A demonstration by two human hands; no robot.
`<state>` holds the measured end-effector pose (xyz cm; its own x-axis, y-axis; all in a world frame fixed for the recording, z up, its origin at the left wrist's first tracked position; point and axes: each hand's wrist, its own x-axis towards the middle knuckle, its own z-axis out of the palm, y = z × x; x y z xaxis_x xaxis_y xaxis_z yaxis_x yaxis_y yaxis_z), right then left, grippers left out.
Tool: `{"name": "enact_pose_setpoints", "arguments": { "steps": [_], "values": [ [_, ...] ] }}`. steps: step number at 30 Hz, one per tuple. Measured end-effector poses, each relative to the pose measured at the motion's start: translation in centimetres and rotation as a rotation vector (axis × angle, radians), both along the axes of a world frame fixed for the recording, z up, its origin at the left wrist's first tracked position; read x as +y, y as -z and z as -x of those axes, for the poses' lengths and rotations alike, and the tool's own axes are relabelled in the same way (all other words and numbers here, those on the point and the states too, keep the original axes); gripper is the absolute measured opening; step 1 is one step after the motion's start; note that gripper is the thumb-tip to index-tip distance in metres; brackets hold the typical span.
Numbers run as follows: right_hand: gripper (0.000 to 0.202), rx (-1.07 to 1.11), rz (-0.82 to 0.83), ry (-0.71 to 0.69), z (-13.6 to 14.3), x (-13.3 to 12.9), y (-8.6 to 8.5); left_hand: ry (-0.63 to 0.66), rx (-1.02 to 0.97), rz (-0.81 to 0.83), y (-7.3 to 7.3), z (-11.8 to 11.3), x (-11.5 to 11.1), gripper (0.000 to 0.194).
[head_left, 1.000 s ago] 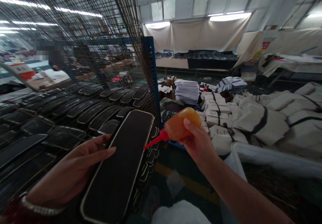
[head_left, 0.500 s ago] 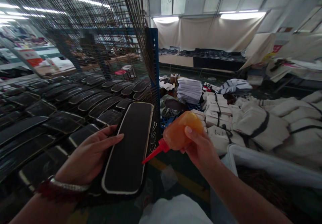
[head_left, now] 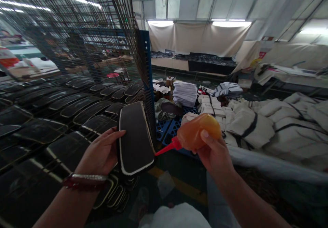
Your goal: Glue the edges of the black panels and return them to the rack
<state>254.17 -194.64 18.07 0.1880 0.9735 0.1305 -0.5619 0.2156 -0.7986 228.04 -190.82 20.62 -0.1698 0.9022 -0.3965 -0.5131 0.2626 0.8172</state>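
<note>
My left hand grips the left edge of a black rounded panel with a pale line round its rim, thumb on its face. The panel is held up and tilted. In my right hand is a squeeze bottle of amber liquid, probably glue, lying nearly level. Its red nozzle points left, with the tip at the panel's lower right edge. I cannot tell whether the tip touches it.
Rows of similar black panels lie on wire racks at left, beside a blue post. A paper stack and tied cream cloth bundles are beyond. A pale bin stands at right.
The nozzle tip has gone from over the panel's face to its right edge. The panel has turned and tipped, and the bottle has shifted right. My view has swung right.
</note>
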Motion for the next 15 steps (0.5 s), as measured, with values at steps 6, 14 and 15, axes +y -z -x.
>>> {"name": "enact_pose_setpoints", "arguments": {
  "steps": [6,14,15],
  "values": [
    [0.036,-0.054,-0.03,0.136,-2.7,0.5,-0.6,0.044,-0.008,-0.01,1.7,-2.6,1.7,0.018],
    [0.034,-0.014,-0.07,0.287,-4.8,0.7,-0.1,-0.034,-0.114,0.033,2.4,-6.5,3.6,0.023],
    [0.033,-0.012,-0.062,0.292,-4.9,0.6,0.1,-0.049,-0.119,0.042,2.6,-6.9,3.8,0.022]
  ]
}}
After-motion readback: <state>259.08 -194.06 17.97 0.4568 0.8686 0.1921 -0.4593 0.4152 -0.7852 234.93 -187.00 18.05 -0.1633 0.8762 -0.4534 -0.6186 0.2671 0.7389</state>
